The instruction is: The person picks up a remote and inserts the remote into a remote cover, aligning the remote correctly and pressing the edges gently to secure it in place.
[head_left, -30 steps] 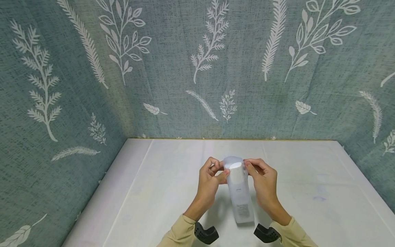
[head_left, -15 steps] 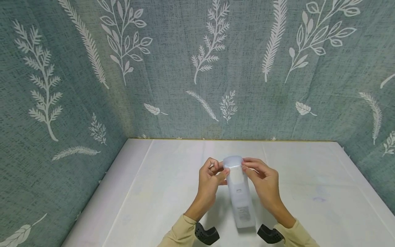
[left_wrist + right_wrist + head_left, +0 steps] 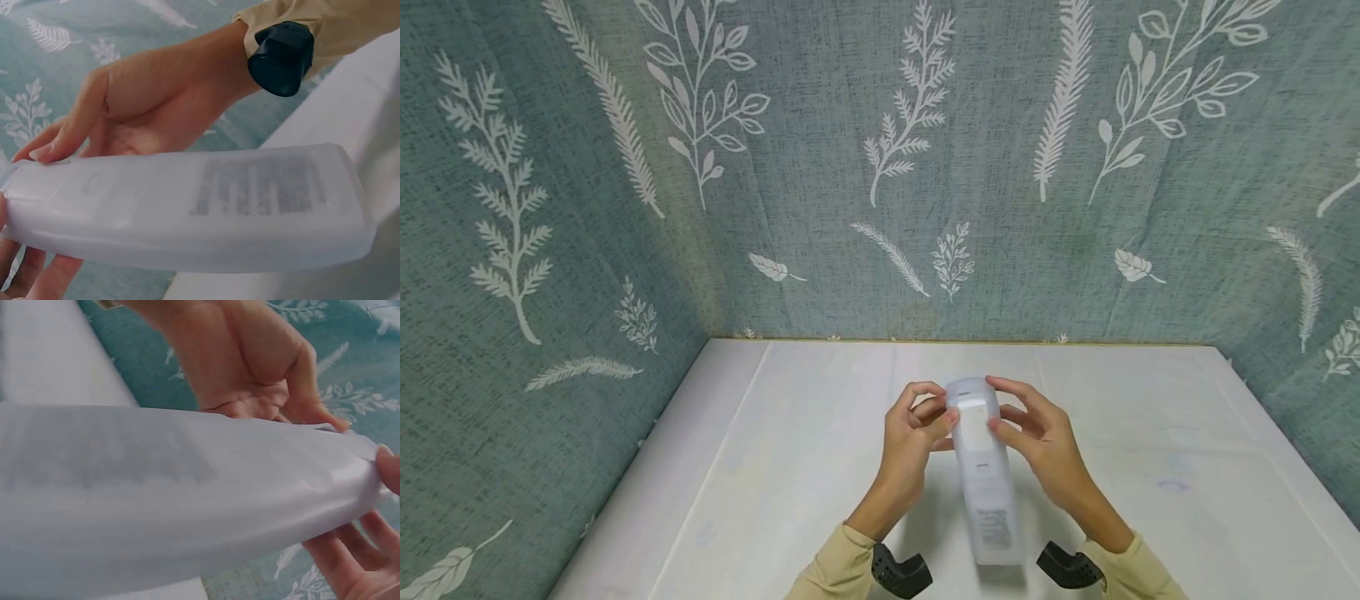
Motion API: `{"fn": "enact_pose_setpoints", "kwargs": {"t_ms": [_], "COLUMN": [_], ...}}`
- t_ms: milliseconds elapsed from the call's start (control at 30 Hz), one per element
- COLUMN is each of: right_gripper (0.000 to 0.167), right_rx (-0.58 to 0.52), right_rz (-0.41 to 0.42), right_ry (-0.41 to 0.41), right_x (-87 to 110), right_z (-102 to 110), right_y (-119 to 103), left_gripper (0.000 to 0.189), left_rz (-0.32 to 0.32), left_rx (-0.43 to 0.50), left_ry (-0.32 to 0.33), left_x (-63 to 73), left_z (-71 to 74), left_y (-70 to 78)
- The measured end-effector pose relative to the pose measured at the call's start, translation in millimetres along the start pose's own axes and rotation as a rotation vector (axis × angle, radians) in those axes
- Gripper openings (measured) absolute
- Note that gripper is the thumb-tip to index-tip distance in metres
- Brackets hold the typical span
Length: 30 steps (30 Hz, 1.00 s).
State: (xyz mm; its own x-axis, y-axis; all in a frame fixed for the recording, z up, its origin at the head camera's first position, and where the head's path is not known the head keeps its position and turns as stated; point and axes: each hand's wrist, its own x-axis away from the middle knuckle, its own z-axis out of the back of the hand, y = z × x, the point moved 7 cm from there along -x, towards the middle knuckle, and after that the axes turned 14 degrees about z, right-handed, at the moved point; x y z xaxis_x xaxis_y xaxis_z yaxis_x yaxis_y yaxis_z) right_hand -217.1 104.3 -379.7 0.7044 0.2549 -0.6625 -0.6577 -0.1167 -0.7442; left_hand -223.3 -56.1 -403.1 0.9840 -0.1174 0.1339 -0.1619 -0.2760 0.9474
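Observation:
A pale remote control (image 3: 985,479) in a translucent sleeve is held over the white table, its back up, a printed label (image 3: 259,184) showing through. My left hand (image 3: 908,450) grips its far left side, thumb on the back and fingers curled along the edge. My right hand (image 3: 1048,446) holds the far right side, thumb on the back and index finger at the end corner. In the left wrist view the right hand (image 3: 150,100) lies beyond the remote. A small gap in the sleeve (image 3: 325,427) shows beside the left fingertip in the right wrist view.
The white table (image 3: 790,467) extends around both hands. Green-grey fabric (image 3: 820,167) with white leaf patterns rises behind it and at the sides. A black camera mount (image 3: 901,571) sits on each wrist, against pale yellow sleeves.
My right hand has shifted slightly right, its index finger moving to the end corner and its thumb lower. The remote's near end has swung toward me. The left hand's grip stays about the same.

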Motion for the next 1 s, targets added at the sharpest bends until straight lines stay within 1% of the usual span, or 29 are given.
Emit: {"fn": "enact_pose_setpoints", "kwargs": {"t_ms": [100, 200, 300, 400, 467, 567, 667, 733, 867, 1000], "right_gripper": [0.046, 0.047, 0.047, 0.046, 0.046, 0.046, 0.046, 0.046, 0.045, 0.045], "right_rx": [-0.007, -0.005, -0.019, -0.029, -0.039, -0.059, -0.096, -0.108, -0.116, -0.085], "right_rz": [-0.037, -0.039, -0.037, -0.056, -0.074, -0.088, -0.075, -0.068, -0.077, -0.105], "right_ry": [-0.029, -0.027, 0.006, 0.056, 0.098, 0.160, 0.206, 0.226, 0.258, 0.284], "right_x": [-0.6, -2.6, -4.3, -4.6, -4.3, -4.4, -5.5, -5.9, -5.4, -4.9], "right_z": [-2, -1, 1, 5, 8, 13, 17, 20, 24, 29], "right_y": [1, 1, 1, 3, 5, 8, 10, 10, 12, 14], "left_gripper": [0.029, 0.027, 0.025, 0.027, 0.031, 0.043, 0.055, 0.059, 0.059, 0.056], "left_rz": [0.003, 0.015, 0.032, 0.059, 0.088, 0.142, 0.206, 0.248, 0.311, 0.363], "left_rx": [-0.002, -0.002, 0.022, 0.061, 0.064, 0.027, -0.039, -0.077, -0.145, -0.191], "left_ry": [0.002, 0.008, 0.003, -0.032, -0.060, -0.106, -0.152, -0.187, -0.261, -0.339], "left_x": [0.8, 1.1, 1.7, 3.4, 4.9, 7.9, 11.7, 15.1, 24.0, 33.6], "left_z": [0.5, 1.3, 1.4, -0.2, -1.7, -3.3, -3.6, -3.3, -3.0, -5.3], "left_y": [-0.5, -2.8, -5.2, -7.7, -10.6, -18.3, -28.5, -36.0, -49.3, -61.2]}}
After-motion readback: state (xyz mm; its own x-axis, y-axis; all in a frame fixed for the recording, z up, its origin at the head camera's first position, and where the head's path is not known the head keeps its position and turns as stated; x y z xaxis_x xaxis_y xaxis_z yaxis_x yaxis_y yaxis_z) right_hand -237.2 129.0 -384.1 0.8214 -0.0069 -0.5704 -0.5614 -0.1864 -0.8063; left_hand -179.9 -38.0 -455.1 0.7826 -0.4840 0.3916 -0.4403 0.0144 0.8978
